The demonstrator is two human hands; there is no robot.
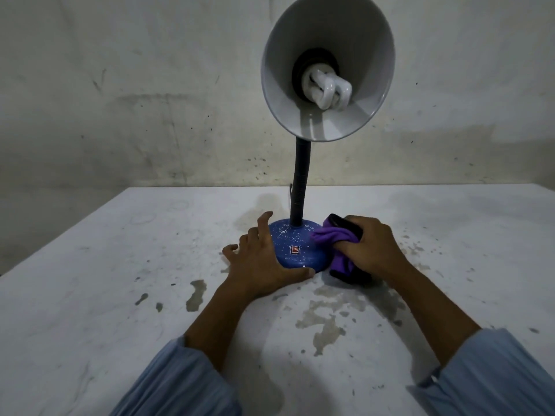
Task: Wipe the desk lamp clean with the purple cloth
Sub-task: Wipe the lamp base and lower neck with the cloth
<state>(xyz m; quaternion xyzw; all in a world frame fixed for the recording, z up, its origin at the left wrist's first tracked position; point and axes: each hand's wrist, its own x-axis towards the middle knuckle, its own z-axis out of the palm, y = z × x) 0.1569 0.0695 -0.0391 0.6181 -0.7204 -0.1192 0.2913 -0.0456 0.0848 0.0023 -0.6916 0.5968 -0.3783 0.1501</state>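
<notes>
We see a white surface [90,265], worn, with grey patches where the coating has chipped and dark specks scattered over it. Behind it stands a bare grey-white wall [135,100], stained, scuffed, speckled with dark marks. Lighting is dim and even; faint ring marks sit far left on the surface.

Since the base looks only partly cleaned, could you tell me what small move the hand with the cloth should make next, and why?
Probably sweep the purple cloth leftward across the blue base. The right hand holds it bunched at the base's right edge, white specks still dot the top, and the left hand steadies the base at its left and front rim.
</notes>
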